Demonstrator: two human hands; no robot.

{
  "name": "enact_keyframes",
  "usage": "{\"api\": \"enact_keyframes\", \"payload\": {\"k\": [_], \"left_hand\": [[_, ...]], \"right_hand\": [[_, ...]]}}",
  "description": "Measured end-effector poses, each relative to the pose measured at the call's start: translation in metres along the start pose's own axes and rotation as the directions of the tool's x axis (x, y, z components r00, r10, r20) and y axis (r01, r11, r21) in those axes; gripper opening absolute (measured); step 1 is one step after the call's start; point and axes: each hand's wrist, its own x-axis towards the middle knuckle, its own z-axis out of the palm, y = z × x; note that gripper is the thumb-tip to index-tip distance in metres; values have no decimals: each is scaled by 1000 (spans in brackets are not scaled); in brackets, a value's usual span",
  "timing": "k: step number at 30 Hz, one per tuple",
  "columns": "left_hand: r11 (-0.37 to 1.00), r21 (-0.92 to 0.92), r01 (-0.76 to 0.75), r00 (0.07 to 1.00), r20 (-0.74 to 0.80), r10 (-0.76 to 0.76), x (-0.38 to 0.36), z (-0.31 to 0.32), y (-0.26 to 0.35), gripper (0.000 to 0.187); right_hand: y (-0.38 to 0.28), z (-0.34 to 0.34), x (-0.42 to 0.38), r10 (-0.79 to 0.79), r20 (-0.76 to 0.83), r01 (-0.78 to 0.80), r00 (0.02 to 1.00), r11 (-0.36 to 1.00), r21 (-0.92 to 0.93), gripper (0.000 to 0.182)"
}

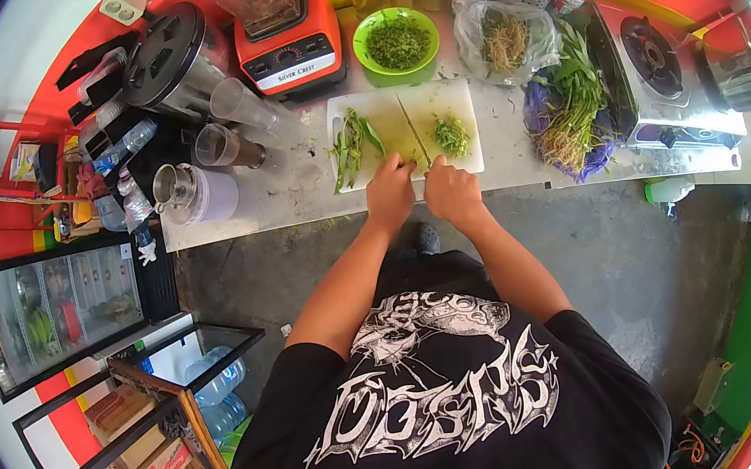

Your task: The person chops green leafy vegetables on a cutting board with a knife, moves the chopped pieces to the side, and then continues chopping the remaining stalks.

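Observation:
A white cutting board [394,98] lies near the counter's front edge. My right hand [453,192] is closed around the handle of a knife [413,127], whose blade points away from me across the board. Just left of it, my left hand [391,195] has its fingers closed on leafy green stems at the board's front; the fingertips partly hide them. Uncut leafy greens [347,149] lie on the board's left side. On the right side, beyond the blade, sits a small heap of chopped greens [451,136].
Behind the board stands a green bowl [396,40] of chopped greens. A red blender [287,46] and clear plastic cups [231,147] are to the left. To the right are a plastic bag [509,35] with roots, a bunch of greens [574,98] and a gas stove [656,62].

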Motion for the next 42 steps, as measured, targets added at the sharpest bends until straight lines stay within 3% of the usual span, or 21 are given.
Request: {"api": "enact_keyframes", "payload": {"k": [9,14,21,23,30,32,33,35,42], "left_hand": [[999,-54,-8,996,-86,3,1,9,-6,26],[973,-229,-9,986,-164,-29,-1,9,-8,21],[942,-329,70,986,-120,-116,1,9,-16,17],[924,-383,10,989,-135,-67,3,11,-22,16],[945,-326,-21,992,-122,-20,12,11,-30,21],[893,-427,139,987,-10,-159,13,1,-22,19],[892,-428,145,986,-10,-165,12,0,-22,19],[908,-418,3,994,-102,-50,10,0,-23,12],[923,-381,57,984,-135,-117,-2,11,-23,9]], "right_hand": [[1,15,12,19,3,-19,1000,1000,18,32],[4,11,10,-12,-14,12,1000,1000,14,33],[-1,13,-4,8,28,-11,1000,997,76,35],[0,5,6,-6,-3,6,1000,998,60,37],[-13,9,-13,78,44,-81,996,995,66,37],[-12,26,-4,95,47,-99,994,990,97,37],[-13,23,-2,91,51,-95,995,991,93,37],[-11,18,8,59,22,-61,998,996,72,37],[-16,12,-20,29,10,-30,1000,991,129,37]]}}
